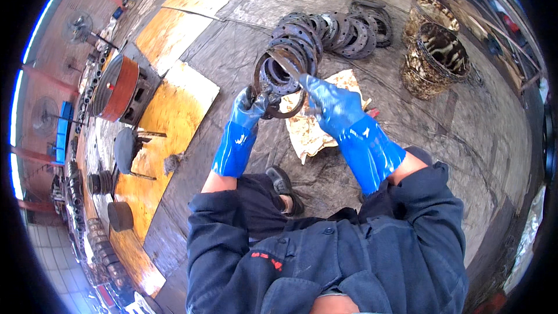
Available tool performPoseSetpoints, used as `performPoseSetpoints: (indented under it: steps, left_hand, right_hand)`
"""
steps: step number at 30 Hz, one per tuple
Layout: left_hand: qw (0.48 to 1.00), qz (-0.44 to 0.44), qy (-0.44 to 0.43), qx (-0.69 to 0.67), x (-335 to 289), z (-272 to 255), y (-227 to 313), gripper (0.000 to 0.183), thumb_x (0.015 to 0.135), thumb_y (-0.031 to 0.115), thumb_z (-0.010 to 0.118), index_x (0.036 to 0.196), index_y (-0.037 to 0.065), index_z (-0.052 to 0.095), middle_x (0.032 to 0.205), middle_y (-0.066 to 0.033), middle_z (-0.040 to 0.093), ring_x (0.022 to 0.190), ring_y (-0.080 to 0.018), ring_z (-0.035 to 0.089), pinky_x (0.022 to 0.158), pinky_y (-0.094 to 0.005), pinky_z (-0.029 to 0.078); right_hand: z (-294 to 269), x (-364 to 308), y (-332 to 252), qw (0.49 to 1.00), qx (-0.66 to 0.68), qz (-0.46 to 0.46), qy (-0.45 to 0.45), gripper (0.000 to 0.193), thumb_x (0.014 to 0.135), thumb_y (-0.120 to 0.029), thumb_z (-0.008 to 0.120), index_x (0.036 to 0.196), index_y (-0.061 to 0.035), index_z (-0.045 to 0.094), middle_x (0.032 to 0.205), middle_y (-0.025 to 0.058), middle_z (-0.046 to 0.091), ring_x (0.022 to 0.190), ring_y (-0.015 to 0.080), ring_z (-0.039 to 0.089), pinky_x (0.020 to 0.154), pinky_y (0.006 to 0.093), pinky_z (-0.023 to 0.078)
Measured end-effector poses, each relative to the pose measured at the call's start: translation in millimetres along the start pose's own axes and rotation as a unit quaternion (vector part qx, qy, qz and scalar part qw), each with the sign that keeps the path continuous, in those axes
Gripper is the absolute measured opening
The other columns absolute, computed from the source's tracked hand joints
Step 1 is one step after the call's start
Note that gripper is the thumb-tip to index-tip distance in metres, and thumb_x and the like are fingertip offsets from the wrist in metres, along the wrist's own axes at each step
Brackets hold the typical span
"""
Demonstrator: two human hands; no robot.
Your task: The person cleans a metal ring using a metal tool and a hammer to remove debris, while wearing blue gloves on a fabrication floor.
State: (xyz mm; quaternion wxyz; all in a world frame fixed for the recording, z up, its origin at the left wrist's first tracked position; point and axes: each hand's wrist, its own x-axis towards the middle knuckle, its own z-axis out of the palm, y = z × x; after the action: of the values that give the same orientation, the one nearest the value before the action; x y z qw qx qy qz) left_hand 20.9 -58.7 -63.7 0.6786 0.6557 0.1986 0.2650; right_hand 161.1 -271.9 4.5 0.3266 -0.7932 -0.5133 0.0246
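Observation:
Both my hands wear blue rubber gloves, dark with grime at the fingers. My left hand point(249, 106) is closed on the lower left rim of a dark metal ring point(285, 114), held tilted above the floor. In my right hand point(334, 102) is a flat, narrow metal blade like a scraper point(283, 61), its far end crossing over the ring's upper part. The right fingers wrap round its near end, so any handle is hidden. Behind the ring, greasy flat metal discs with bolt holes point(299, 32) lie overlapping in a row. Below my hands is a stained pale cloth point(311, 136).
Two grease-smeared buckets point(418, 78) stand at the right. On the left are a red-brown drum point(119, 87), a small round-topped stool point(124, 151), a dark cylinder point(120, 216) and yellowish boards point(174, 93). My shoe point(283, 189) rests on the dark floor sheeting point(465, 139).

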Motion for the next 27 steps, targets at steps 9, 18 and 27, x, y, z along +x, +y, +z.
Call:
performPoseSetpoints:
  steps: [9, 18, 27]
  left_hand:
    - [0.976, 0.006, -0.029, 0.215, -2, -4, -13, 0.023, 0.09, 0.004, 0.054, 0.112, 0.001, 0.057, 0.097, -0.0104, 0.069, 0.091, -0.0193, 0.067, 0.076, -0.0302, 0.052]
    - [0.896, -0.013, -0.068, 0.438, -5, -6, -1, 0.026, 0.084, 0.006, 0.057, 0.11, 0.007, 0.06, 0.094, -0.009, 0.071, 0.091, -0.0247, 0.068, 0.076, -0.034, 0.053]
    - [0.96, 0.018, -0.019, 0.278, 6, -12, -34, 0.031, 0.085, 0.007, 0.059, 0.116, 0.003, 0.058, 0.098, -0.0123, 0.07, 0.094, -0.0207, 0.067, 0.076, -0.0311, 0.052]
  right_hand:
    - [-95, 47, 147, 0.839, 0.394, 0.346, 0.147, 0.031, 0.089, -0.021, 0.062, 0.115, -0.0029, 0.063, 0.088, 0.0085, 0.069, 0.063, 0.0126, 0.059, 0.058, 0.0283, 0.049]
    - [-112, -86, 379, 0.47, 0.713, 0.264, 0.448, 0.022, 0.094, -0.017, 0.049, 0.1, 0.0024, 0.058, 0.087, 0.0092, 0.066, 0.066, 0.0134, 0.061, 0.053, 0.025, 0.05]
    - [-151, -119, 286, 0.319, 0.649, 0.385, 0.573, 0.015, 0.093, -0.013, 0.049, 0.098, -0.0003, 0.055, 0.09, 0.0136, 0.066, 0.072, 0.0217, 0.066, 0.06, 0.0324, 0.058]
